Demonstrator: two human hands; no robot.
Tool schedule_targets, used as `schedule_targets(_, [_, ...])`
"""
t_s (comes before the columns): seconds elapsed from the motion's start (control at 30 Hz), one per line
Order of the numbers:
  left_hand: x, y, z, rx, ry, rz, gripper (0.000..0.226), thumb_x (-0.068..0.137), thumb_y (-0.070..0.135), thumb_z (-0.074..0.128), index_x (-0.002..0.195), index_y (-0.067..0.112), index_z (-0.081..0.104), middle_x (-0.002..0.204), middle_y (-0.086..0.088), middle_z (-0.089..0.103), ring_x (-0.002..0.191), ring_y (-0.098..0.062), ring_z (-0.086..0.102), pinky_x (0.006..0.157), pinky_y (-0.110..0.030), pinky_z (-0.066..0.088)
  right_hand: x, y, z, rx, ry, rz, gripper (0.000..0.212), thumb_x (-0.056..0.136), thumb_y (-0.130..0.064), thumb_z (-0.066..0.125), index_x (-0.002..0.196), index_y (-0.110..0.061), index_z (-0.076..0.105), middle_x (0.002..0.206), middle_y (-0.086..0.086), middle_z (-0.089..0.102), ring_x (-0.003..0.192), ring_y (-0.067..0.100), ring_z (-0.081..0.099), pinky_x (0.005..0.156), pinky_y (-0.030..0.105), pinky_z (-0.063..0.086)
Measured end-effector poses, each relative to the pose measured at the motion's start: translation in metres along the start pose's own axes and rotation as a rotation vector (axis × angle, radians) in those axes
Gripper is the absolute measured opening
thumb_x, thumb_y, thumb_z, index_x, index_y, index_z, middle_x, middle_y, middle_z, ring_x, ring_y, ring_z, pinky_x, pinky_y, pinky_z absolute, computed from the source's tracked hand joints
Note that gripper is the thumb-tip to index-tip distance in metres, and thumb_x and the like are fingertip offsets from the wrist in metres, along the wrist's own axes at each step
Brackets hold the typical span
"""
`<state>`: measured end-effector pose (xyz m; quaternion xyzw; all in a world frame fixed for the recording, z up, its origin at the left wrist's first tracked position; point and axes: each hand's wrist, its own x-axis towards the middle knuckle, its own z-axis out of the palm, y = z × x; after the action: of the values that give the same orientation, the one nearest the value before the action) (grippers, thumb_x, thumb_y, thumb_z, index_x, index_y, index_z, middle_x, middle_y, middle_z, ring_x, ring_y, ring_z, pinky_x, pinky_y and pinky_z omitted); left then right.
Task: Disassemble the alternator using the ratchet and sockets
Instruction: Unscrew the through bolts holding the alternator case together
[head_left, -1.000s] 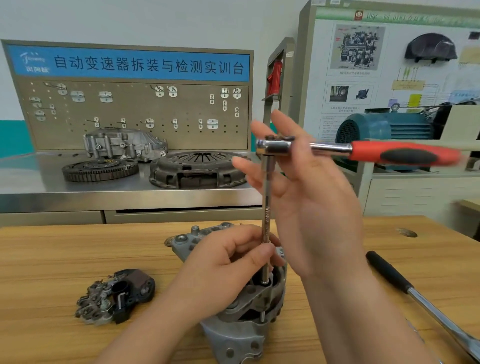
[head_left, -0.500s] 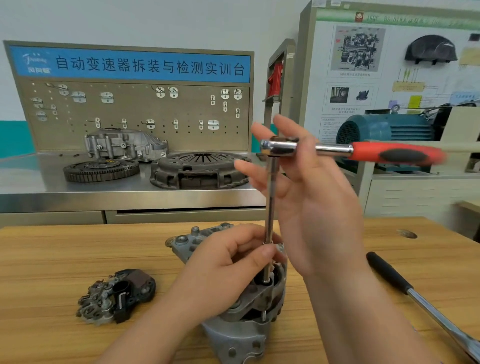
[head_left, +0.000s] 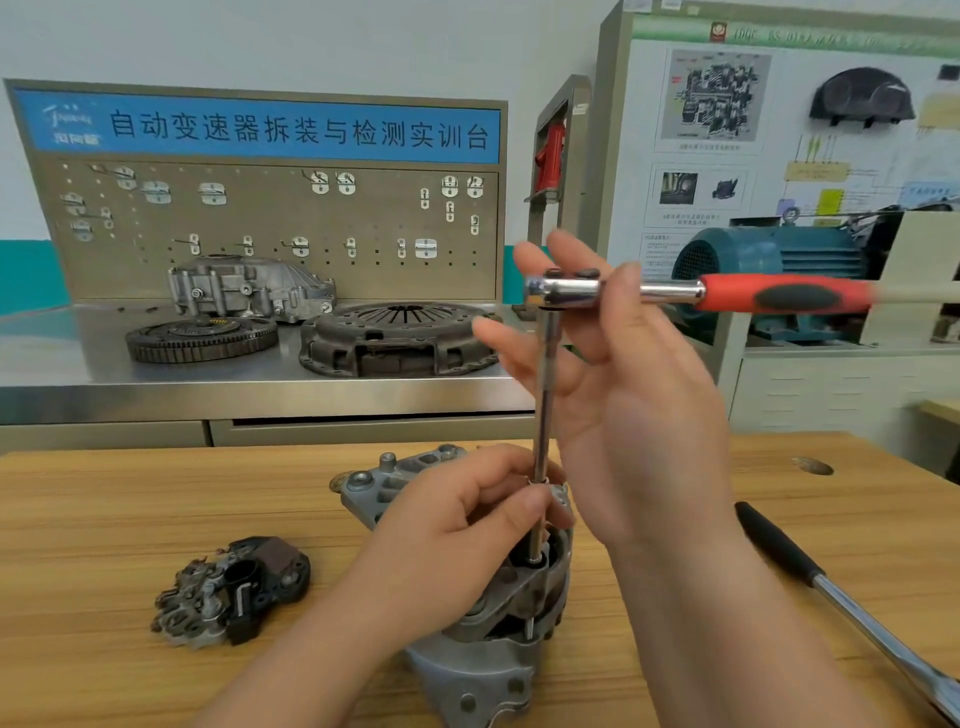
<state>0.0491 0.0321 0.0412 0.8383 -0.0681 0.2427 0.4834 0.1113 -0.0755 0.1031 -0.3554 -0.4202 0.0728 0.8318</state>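
The grey alternator (head_left: 483, 670) stands on the wooden table (head_left: 130, 514) near the front edge. A long extension bar (head_left: 545, 395) rises upright from a bolt in its housing. On top sits the ratchet (head_left: 779, 293), its red and black handle pointing right. My left hand (head_left: 452, 551) grips the lower part of the bar just above the alternator. My right hand (head_left: 639, 415) is raised beside the bar, its fingers spread, pinching the chrome ratchet head between thumb and fingers. The socket at the bar's lower end is hidden in the housing.
A removed rectifier and regulator part (head_left: 234, 592) lies left of the alternator. A black-handled breaker bar (head_left: 831, 597) lies on the table at the right. Behind, a steel bench carries a flywheel (head_left: 200, 340), a clutch cover (head_left: 400, 338) and a housing (head_left: 249, 288). A blue motor (head_left: 769, 260) stands at the back right.
The ratchet handle has swung slightly about the upright bar under my right hand. My left hand has stayed on the bar and the alternator has not moved.
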Motion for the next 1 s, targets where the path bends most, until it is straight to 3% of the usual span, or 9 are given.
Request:
schedule_targets(0.13, [0.001, 0.002, 0.0, 0.019, 0.028, 0.005, 0.014, 0.093, 0.025, 0.056, 0.098, 0.024, 0.069, 0.089, 0.012, 0.076, 0.091, -0.006, 0.071, 0.089, -0.033, 0.053, 0.001, -0.001, -0.004, 0.001, 0.0, 0.036, 0.037, 0.088, -0.048, 0.05, 0.114, -0.027, 0.064, 0.103, 0.001, 0.075, 0.087, 0.019, 0.072, 0.083, 0.032, 0.056])
schedule_targets(0.3, [0.002, 0.0, -0.002, -0.001, 0.058, -0.008, 0.01, 0.089, 0.012, 0.064, 0.093, 0.019, 0.07, 0.083, 0.009, 0.077, 0.086, -0.005, 0.072, 0.085, -0.025, 0.053, -0.002, 0.002, -0.004, -0.542, 0.025, -0.452, 0.021, 0.088, -0.037, 0.059, 0.108, -0.042, 0.063, 0.113, -0.014, 0.07, 0.113, 0.004, 0.062, 0.101, 0.029, 0.047])
schedule_targets(0.47, [0.001, 0.001, -0.003, -0.02, 0.003, 0.019, 0.023, 0.087, 0.033, 0.061, 0.102, 0.016, 0.067, 0.089, 0.005, 0.076, 0.091, -0.013, 0.071, 0.091, -0.037, 0.053, 0.002, 0.0, -0.002, 0.038, -0.043, 0.044, 0.034, 0.092, -0.045, 0.048, 0.115, -0.026, 0.064, 0.112, -0.003, 0.073, 0.09, 0.021, 0.073, 0.084, 0.031, 0.057])
schedule_targets(0.57, [0.002, 0.001, -0.004, 0.005, -0.02, 0.028, 0.022, 0.087, 0.028, 0.053, 0.103, 0.026, 0.068, 0.093, 0.01, 0.076, 0.094, -0.008, 0.07, 0.091, -0.034, 0.054, 0.002, -0.002, -0.004, 0.068, -0.027, 0.115, 0.043, 0.084, -0.047, 0.044, 0.116, -0.024, 0.062, 0.105, 0.0, 0.075, 0.088, 0.02, 0.073, 0.082, 0.031, 0.057])
schedule_targets(0.67, [0.002, -0.005, -0.004, -0.019, 0.003, 0.014, 0.016, 0.085, 0.025, 0.057, 0.093, 0.027, 0.071, 0.087, 0.01, 0.077, 0.088, -0.005, 0.071, 0.081, -0.019, 0.053, -0.003, 0.0, 0.0, -0.277, 0.028, -0.162, 0.022, 0.091, -0.042, 0.056, 0.11, -0.038, 0.066, 0.107, -0.003, 0.074, 0.101, 0.015, 0.069, 0.095, 0.032, 0.053])
schedule_targets(0.8, [0.005, -0.008, -0.002, -0.021, 0.043, -0.022, 0.028, 0.091, 0.011, 0.062, 0.083, 0.035, 0.075, 0.078, 0.018, 0.075, 0.078, 0.007, 0.068, 0.075, -0.012, 0.051, -0.008, 0.002, 0.001, -0.746, 0.005, -0.484, 0.034, 0.089, -0.04, 0.055, 0.122, -0.047, 0.05, 0.118, -0.02, 0.065, 0.116, -0.006, 0.056, 0.099, 0.012, 0.04])
schedule_targets(0.87, [0.004, -0.008, -0.001, -0.029, 0.034, 0.002, 0.012, 0.087, 0.028, 0.063, 0.094, 0.03, 0.072, 0.091, 0.01, 0.077, 0.091, -0.004, 0.071, 0.088, -0.029, 0.054, -0.007, 0.002, 0.004, -0.584, 0.016, -0.362, 0.028, 0.092, -0.039, 0.054, 0.12, -0.043, 0.056, 0.121, -0.012, 0.068, 0.116, 0.001, 0.059, 0.104, 0.023, 0.043])
schedule_targets(0.93, [0.002, -0.004, 0.0, -0.02, 0.007, 0.012, 0.023, 0.084, 0.041, 0.056, 0.102, 0.032, 0.067, 0.098, 0.008, 0.076, 0.097, -0.01, 0.07, 0.092, -0.041, 0.053, -0.003, -0.001, 0.004, -0.228, 0.012, -0.101, 0.026, 0.093, -0.04, 0.049, 0.114, -0.033, 0.063, 0.114, -0.004, 0.073, 0.104, 0.014, 0.069, 0.098, 0.036, 0.051])
schedule_targets(1.0, [0.002, -0.002, 0.0, 0.01, -0.02, 0.015, 0.023, 0.087, 0.039, 0.053, 0.104, 0.032, 0.068, 0.097, 0.01, 0.076, 0.096, -0.01, 0.07, 0.092, -0.045, 0.053, 0.0, -0.004, -0.001, 0.036, -0.029, 0.124, 0.038, 0.091, -0.047, 0.045, 0.115, -0.023, 0.062, 0.106, 0.0, 0.075, 0.093, 0.019, 0.072, 0.088, 0.034, 0.054])
